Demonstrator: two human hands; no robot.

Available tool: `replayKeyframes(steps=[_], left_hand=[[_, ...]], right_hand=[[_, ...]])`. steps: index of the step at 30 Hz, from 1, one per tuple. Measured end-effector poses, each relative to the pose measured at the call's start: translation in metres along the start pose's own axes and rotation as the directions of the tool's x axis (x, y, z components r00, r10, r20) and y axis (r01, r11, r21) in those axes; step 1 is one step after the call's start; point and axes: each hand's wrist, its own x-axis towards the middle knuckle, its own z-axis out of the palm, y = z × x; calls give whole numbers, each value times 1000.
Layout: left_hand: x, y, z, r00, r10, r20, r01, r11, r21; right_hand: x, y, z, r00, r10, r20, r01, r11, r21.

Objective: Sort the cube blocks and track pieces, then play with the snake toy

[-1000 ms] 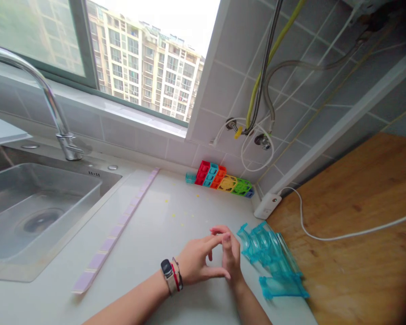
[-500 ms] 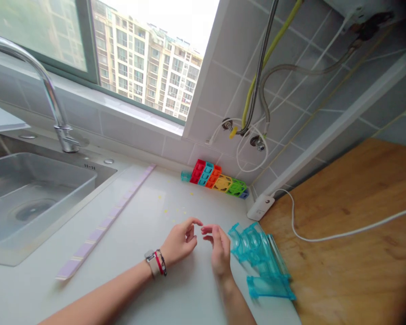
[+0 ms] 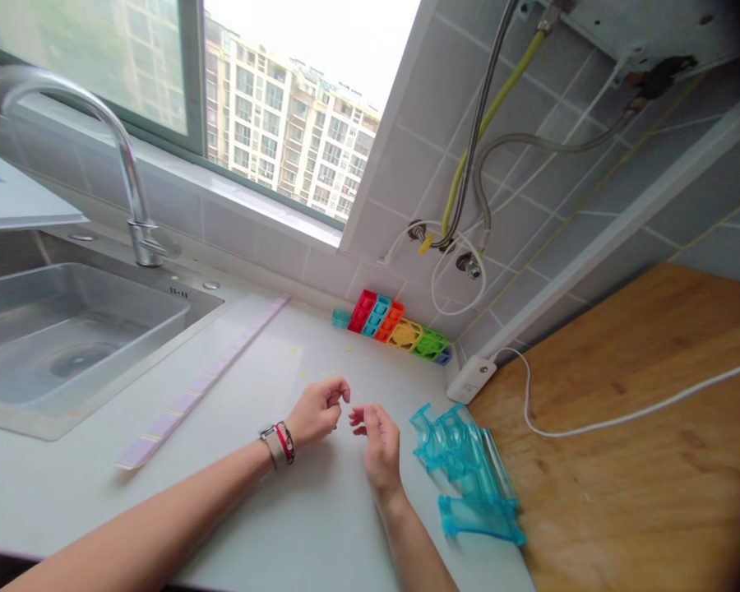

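Note:
Both of my hands hover over the white counter (image 3: pixel 265 526) in front of me. My left hand (image 3: pixel 316 409), with a watch and red band at the wrist, has its fingers curled into a loose pinch; nothing shows in it. A small gap separates it from my right hand (image 3: pixel 375 440), whose fingers are slightly bent and apart, holding nothing. A pile of clear teal plastic track pieces (image 3: pixel 465 469) lies just right of my right hand.
A row of coloured plastic blocks (image 3: pixel 400 330) stands against the tiled wall. A purple strip (image 3: pixel 206 382) runs beside the steel sink (image 3: pixel 67 345) and tap (image 3: pixel 136 222). A white plug and cable (image 3: pixel 476 376) rest on the wooden worktop (image 3: pixel 641 444) at right.
My hands were pressed together a second ago and have come apart. The left hand curled shut and drew back left; the view shifted slightly.

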Motion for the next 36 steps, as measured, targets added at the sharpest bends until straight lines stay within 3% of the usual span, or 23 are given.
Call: replayKeyframes(steps=[4,7,11,16,20,24,31,36], left_hand=[[0,-6,1,1000,12,14,-12,998,67],[0,-7,2,1000,19,25,-21,995,97],[0,-5,2,998,36,56,-43,990,132],[0,-4,2,996,47,74,-60,983,175],[2,-7,1,997,30,73,-44,979,200],[4,-7,3,996,11,90,-29,977,209],[5,-2,5,995,-11,98,-8,980,197],[4,-3,7,993,-14,115,-10,980,199]], right_hand=[[10,-5,-6,992,-88,-91,76,990,-121],[37,-17,-19,964,-208,-165,156,948,-278],[101,-36,-44,954,-297,-47,244,856,-455],[176,-48,-76,940,-341,-13,205,595,-777],[210,-47,-96,947,-321,-14,159,508,-846],[228,-42,-107,966,-245,80,176,403,-898],[245,-33,-98,948,-41,316,318,223,-922],[245,-30,-55,913,53,405,393,152,-907]])
